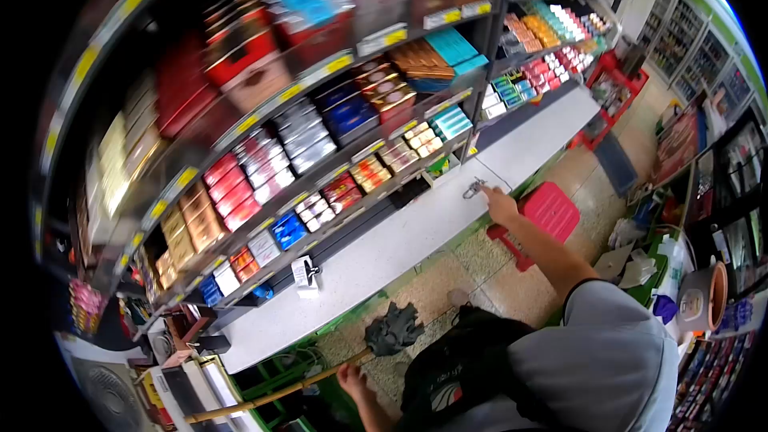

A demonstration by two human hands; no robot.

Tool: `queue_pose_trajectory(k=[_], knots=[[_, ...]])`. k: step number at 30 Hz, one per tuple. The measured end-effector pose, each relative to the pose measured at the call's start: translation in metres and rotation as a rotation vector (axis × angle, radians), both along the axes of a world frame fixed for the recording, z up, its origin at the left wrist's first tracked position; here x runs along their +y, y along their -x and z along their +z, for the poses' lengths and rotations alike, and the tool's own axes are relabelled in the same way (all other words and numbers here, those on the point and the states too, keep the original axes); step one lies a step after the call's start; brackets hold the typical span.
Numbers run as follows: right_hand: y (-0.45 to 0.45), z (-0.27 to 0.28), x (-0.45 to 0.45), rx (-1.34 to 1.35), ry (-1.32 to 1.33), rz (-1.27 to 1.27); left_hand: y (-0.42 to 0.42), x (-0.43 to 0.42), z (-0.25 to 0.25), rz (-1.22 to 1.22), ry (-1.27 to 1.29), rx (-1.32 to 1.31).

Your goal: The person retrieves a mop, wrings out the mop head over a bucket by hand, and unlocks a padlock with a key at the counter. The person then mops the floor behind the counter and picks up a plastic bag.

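Note:
At the counter's edge my right hand [502,206] reaches out, its fingertips pinched at a small bunch of metal keys [474,189]. The keys rest on the white countertop [384,244]. Down near the lower middle, my left hand [352,382] hangs beside a long bamboo stick [280,395], fingers loosely bent and nothing seen in them. Whether it touches the stick is unclear. A dark grey cloth bundle [393,330] is at the stick's upper end, above the floor.
Shelves of colourful boxed packs [304,136] rise behind the counter. A white device with a black clip [306,277] sits on it. On the floor side are a red plastic stool [549,213], a red rack [614,96] and a dark mat [614,164]. A pinkish tub [704,296] stands right.

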State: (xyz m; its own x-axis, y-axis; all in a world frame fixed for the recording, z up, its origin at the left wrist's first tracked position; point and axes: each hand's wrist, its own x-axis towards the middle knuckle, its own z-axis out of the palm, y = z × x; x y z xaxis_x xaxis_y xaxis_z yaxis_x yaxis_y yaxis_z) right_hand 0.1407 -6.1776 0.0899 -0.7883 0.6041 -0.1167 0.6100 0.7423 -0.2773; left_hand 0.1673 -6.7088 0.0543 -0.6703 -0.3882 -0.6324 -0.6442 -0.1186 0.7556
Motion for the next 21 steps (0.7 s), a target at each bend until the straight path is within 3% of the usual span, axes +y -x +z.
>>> queue_pose_trajectory(k=[5,7,11,13,14,16,17,19,21], knots=[[0.033,-0.032,0.06,0.03,0.064,0.173,0.016,0.142,0.032,-0.296,-0.089,-0.018],[0.034,-0.04,0.066,0.005,0.074,0.217,0.017,0.172,0.026,-0.551,-0.097,0.21],[0.034,-0.04,0.07,0.033,0.053,0.229,0.022,0.219,0.043,-0.662,-0.126,0.241],[0.032,-0.042,0.065,0.239,0.297,0.081,0.026,0.233,0.054,-0.702,-0.114,0.146],[0.029,-0.043,0.062,0.244,0.302,0.085,0.028,0.233,0.044,-0.744,-0.169,0.232],[0.023,0.001,0.042,0.272,0.693,0.034,0.036,0.248,0.058,-0.779,-0.183,0.254],[0.017,0.022,0.027,0.267,0.702,0.051,0.042,0.26,0.071,-0.818,-0.203,0.276],[0.005,0.063,-0.009,0.541,0.732,0.204,0.048,0.3,0.126,-0.705,-0.271,0.181],[0.0,0.103,-0.035,0.533,0.634,0.325,0.055,0.322,0.151,-0.686,-0.394,0.221]])
